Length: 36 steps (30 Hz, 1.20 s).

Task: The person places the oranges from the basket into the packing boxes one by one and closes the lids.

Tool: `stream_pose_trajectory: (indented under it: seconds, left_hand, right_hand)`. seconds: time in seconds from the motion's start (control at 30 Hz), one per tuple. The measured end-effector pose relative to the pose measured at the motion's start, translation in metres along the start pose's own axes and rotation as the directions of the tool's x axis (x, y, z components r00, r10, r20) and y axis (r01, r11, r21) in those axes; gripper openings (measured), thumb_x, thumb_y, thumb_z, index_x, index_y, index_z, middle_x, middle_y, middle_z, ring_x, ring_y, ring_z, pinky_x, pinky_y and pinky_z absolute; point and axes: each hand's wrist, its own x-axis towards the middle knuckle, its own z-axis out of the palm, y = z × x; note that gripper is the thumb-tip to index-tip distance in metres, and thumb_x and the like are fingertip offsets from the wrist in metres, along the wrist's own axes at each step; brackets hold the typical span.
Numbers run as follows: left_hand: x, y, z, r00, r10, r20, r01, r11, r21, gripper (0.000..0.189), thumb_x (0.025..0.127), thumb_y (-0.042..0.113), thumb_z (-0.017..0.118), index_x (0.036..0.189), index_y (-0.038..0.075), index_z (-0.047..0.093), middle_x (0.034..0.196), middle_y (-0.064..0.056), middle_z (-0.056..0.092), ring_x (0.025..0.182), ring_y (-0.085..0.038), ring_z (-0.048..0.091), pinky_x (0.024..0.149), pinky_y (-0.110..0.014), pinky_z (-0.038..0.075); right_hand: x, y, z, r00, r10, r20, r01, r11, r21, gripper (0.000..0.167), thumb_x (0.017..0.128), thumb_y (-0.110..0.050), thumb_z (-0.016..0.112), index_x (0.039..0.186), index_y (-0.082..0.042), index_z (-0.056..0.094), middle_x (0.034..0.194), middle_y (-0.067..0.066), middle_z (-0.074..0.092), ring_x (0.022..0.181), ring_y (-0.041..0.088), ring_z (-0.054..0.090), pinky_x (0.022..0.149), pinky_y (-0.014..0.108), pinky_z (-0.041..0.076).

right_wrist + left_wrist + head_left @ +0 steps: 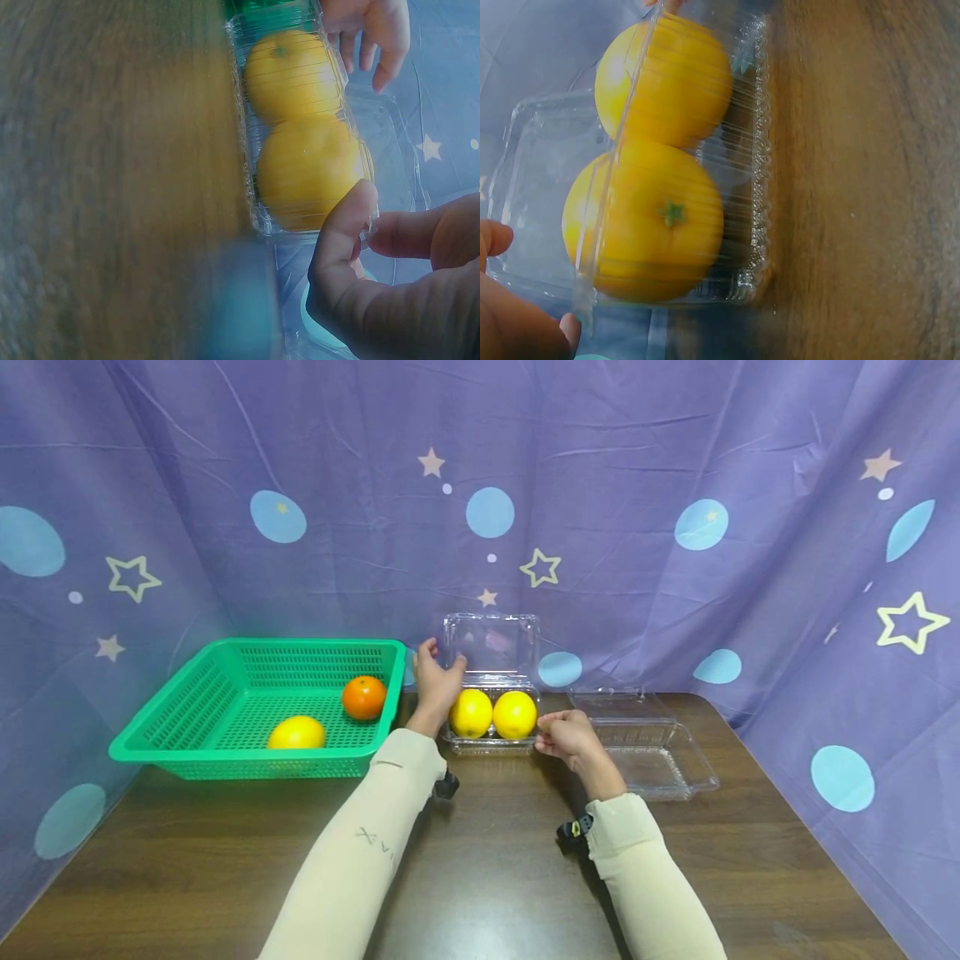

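Observation:
A clear plastic clamshell box (491, 746) sits on the table against the curtain, its lid (491, 647) standing up behind it. Two round yellow-orange citrus fruits (471, 714) lie side by side in the base; a green stem mark shows on one in the left wrist view. My right hand (570, 737) pinches the box's right rim between thumb and finger (346, 225). On the other side, my left hand (438, 683) is beside the lid's left edge with its fingers apart. Whether its thumb (570, 330) touches the rim, I cannot tell.
A green plastic basket (255, 760) stands at the left, holding an orange fruit (364, 697) and a yellow fruit (297, 732). Right of my right hand lies a second clear box (648, 760) with its lid raised. A purple patterned curtain (615, 593) closes off the back.

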Motion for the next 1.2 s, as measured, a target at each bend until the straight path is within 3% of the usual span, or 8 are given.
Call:
stream_pose_trajectory:
  seconds: [0.23, 0.57, 0.9, 1.2]
  left_hand:
    - [0.0015, -0.003, -0.0017, 0.996, -0.035, 0.079, 0.035, 0.999, 0.006, 0.073, 0.094, 0.018, 0.068, 0.158, 0.007, 0.033, 0.153, -0.018, 0.041, 0.142, -0.034, 0.041, 0.119, -0.039, 0.032]
    - [0.0054, -0.0084, -0.0018, 0.99, -0.036, 0.134, 0.039, 0.999, -0.017, 0.076, 0.095, 0.014, 0.068, 0.16, 0.006, 0.029, 0.157, -0.019, 0.039, 0.142, -0.035, 0.04, 0.119, -0.041, 0.033]
    - [0.0046, -0.008, -0.0003, 0.989, -0.025, 0.144, 0.031, 0.999, -0.044, 0.073, 0.095, 0.011, 0.068, 0.158, 0.005, 0.033, 0.151, -0.02, 0.047, 0.136, -0.037, 0.046, 0.115, -0.045, 0.037]
    - [0.0019, -0.0048, 0.0001, 0.994, -0.021, 0.11, 0.028, 0.998, -0.061, 0.065, 0.096, 0.01, 0.068, 0.154, 0.006, 0.039, 0.146, -0.018, 0.051, 0.132, -0.037, 0.049, 0.112, -0.043, 0.04]
  right_hand:
    - [0.0006, 0.0, -0.0007, 1.0, -0.003, 0.009, 0.003, 1.0, 0.006, 0.023, 0.1, 0.007, 0.051, 0.121, 0.017, 0.052, 0.083, 0.012, 0.054, 0.061, 0.014, 0.055, 0.059, 0.023, 0.055]
    - [0.0005, -0.0002, -0.0002, 1.0, 0.001, -0.002, -0.001, 1.0, -0.004, 0.021, 0.099, 0.008, 0.051, 0.119, 0.015, 0.054, 0.088, 0.014, 0.054, 0.062, 0.015, 0.055, 0.059, 0.023, 0.055]
    - [-0.0006, -0.0015, 0.0005, 1.0, 0.003, -0.005, -0.003, 1.0, -0.008, 0.023, 0.1, 0.006, 0.052, 0.121, 0.015, 0.053, 0.087, 0.013, 0.054, 0.062, 0.014, 0.055, 0.059, 0.023, 0.055]
    - [-0.0003, -0.0004, -0.0004, 1.0, 0.012, -0.008, -0.012, 1.0, -0.007, 0.02, 0.102, 0.002, 0.054, 0.119, 0.013, 0.054, 0.085, 0.012, 0.055, 0.062, 0.014, 0.056, 0.06, 0.024, 0.056]
